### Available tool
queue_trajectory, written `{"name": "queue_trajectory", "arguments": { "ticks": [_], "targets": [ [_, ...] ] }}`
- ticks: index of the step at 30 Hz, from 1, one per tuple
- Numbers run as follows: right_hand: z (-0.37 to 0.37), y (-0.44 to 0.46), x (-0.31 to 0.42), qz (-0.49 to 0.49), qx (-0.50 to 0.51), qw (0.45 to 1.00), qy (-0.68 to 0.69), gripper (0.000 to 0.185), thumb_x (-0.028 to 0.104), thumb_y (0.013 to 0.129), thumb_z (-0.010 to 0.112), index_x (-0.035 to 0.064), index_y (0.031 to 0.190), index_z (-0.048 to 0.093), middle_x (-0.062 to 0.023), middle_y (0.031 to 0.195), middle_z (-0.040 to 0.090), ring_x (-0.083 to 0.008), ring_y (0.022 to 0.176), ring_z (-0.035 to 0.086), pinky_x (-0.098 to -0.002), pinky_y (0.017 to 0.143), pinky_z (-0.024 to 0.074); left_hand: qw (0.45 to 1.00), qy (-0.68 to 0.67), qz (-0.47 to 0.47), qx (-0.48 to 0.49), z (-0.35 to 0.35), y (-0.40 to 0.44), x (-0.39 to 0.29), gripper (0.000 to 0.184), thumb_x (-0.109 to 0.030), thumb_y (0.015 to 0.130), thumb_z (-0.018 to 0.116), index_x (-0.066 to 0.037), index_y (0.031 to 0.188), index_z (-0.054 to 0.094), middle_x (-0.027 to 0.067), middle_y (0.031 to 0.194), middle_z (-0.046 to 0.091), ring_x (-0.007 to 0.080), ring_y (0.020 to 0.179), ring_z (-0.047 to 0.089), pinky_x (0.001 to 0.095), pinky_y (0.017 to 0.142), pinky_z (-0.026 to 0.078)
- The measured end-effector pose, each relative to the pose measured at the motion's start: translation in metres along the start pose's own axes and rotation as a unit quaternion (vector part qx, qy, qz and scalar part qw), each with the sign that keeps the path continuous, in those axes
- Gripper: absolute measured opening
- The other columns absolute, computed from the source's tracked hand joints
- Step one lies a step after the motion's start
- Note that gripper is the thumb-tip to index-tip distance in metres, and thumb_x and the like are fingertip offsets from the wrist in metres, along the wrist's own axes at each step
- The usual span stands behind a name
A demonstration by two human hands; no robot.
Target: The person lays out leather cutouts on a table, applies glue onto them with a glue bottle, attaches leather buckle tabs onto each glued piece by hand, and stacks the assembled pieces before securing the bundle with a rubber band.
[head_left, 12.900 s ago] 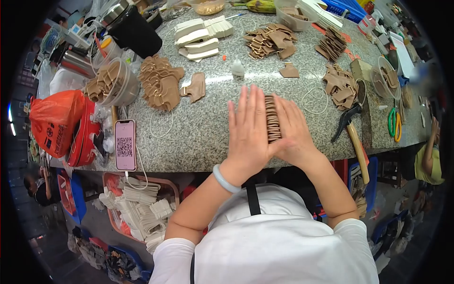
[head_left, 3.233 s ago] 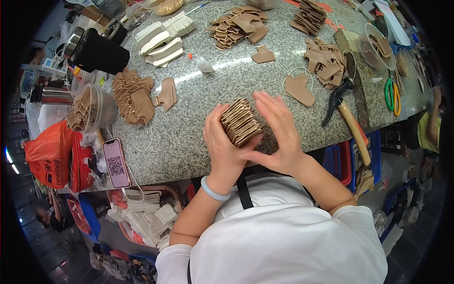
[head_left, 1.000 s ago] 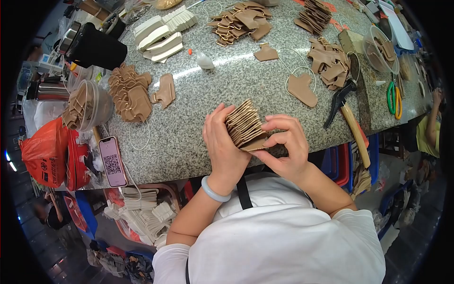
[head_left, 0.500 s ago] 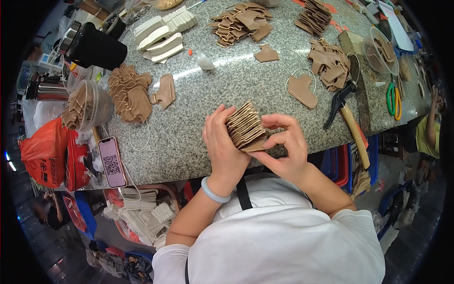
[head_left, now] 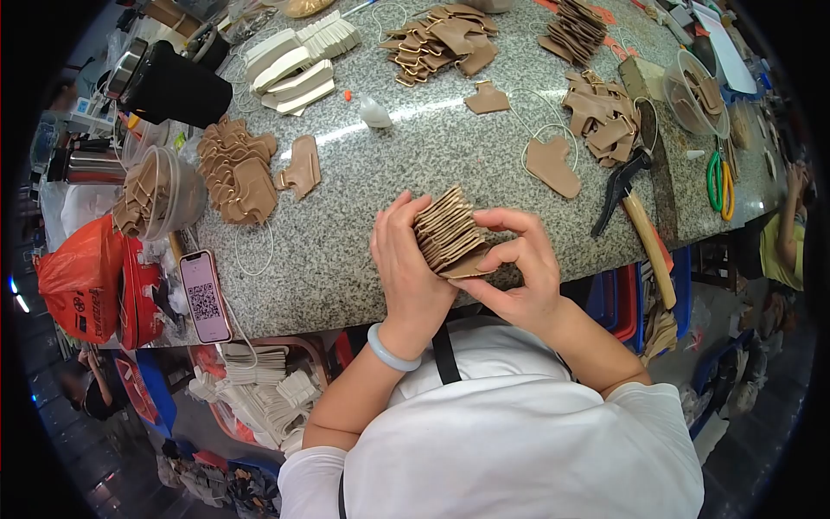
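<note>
A thick stack of brown leather pieces (head_left: 450,230) is held just above the near edge of the stone-topped table (head_left: 337,294). My left hand (head_left: 408,259) wraps around its left side. With thumb and fingers, my right hand (head_left: 523,264) pinches the piece at the near right end of the stack, which stands a little apart from the others. Beyond my hands, a single brown leather piece (head_left: 301,167) lies beside a pile of similar pieces (head_left: 238,169). Farther right rests another loose piece (head_left: 553,166) with a thin white cord by it.
A hammer (head_left: 647,233) and scissors (head_left: 720,183) lie at the right. Toward the back are white strips (head_left: 298,65), more brown pieces (head_left: 441,39) and a small bottle (head_left: 374,112). A phone (head_left: 206,297) sits at the left edge, near a red bag (head_left: 82,277).
My right fingers have shifted very slightly at the stack's near right end. The stack and my left hand stay in place.
</note>
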State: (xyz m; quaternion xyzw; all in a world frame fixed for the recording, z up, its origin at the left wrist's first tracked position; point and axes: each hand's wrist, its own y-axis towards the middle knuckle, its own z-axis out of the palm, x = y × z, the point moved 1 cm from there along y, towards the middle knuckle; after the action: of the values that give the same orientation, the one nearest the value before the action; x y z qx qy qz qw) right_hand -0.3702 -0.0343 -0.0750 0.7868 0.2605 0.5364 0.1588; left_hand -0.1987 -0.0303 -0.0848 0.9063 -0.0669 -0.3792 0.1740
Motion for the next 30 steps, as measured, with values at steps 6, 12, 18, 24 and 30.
{"name": "queue_trajectory", "arguments": {
  "ticks": [6,12,18,24,30],
  "targets": [
    [-0.001,0.002,-0.001,-0.005,0.004,1.0,-0.005,0.039,0.008,0.071,0.095,0.0079,0.092,0.062,-0.0177,0.135,0.063,-0.0341,0.121,0.065,-0.0409,0.094,0.057,1.0,0.004,0.002,-0.001,-0.001,0.0,0.0,0.087,-0.035,0.074,0.096,-0.005,0.142,0.05,0.0154,0.139,0.059,0.04,0.138,0.053,0.0534,0.116,0.038],
    [-0.005,0.013,0.004,-0.04,0.011,0.997,-0.07,0.04,0.015,0.069,0.097,0.0105,0.09,0.063,-0.0149,0.134,0.066,-0.0359,0.123,0.064,-0.0462,0.098,0.0536,1.0,-0.008,-0.005,0.002,-0.001,0.0,-0.001,0.084,-0.028,0.075,0.095,-0.006,0.142,0.05,0.0159,0.14,0.059,0.04,0.139,0.053,0.0533,0.117,0.037],
    [-0.005,0.013,0.002,-0.039,0.027,0.997,-0.064,0.04,0.016,0.069,0.097,0.01,0.09,0.064,-0.0153,0.134,0.064,-0.0357,0.124,0.063,-0.0459,0.1,0.0536,1.0,-0.001,-0.004,-0.002,-0.002,-0.001,-0.001,0.084,-0.025,0.074,0.094,-0.006,0.142,0.05,0.0176,0.14,0.059,0.04,0.139,0.052,0.0533,0.117,0.036],
    [-0.002,0.012,0.0,-0.028,0.029,0.999,-0.027,0.04,0.014,0.071,0.097,0.0079,0.092,0.065,-0.0202,0.138,0.059,-0.035,0.124,0.063,-0.0449,0.098,0.0563,1.0,-0.01,0.01,-0.001,-0.001,-0.001,0.0,0.083,-0.029,0.076,0.093,-0.005,0.142,0.05,0.019,0.14,0.058,0.0406,0.137,0.053,0.0535,0.116,0.037],
    [0.0,0.014,-0.002,-0.011,0.035,0.999,0.003,0.039,0.012,0.072,0.097,0.0063,0.093,0.064,-0.0225,0.139,0.058,-0.0365,0.125,0.063,-0.0447,0.097,0.0572,1.0,-0.011,0.008,-0.004,-0.002,-0.001,-0.001,0.081,-0.031,0.077,0.092,-0.006,0.142,0.05,0.0193,0.14,0.058,0.0404,0.137,0.053,0.0538,0.116,0.037]
  ]
}}
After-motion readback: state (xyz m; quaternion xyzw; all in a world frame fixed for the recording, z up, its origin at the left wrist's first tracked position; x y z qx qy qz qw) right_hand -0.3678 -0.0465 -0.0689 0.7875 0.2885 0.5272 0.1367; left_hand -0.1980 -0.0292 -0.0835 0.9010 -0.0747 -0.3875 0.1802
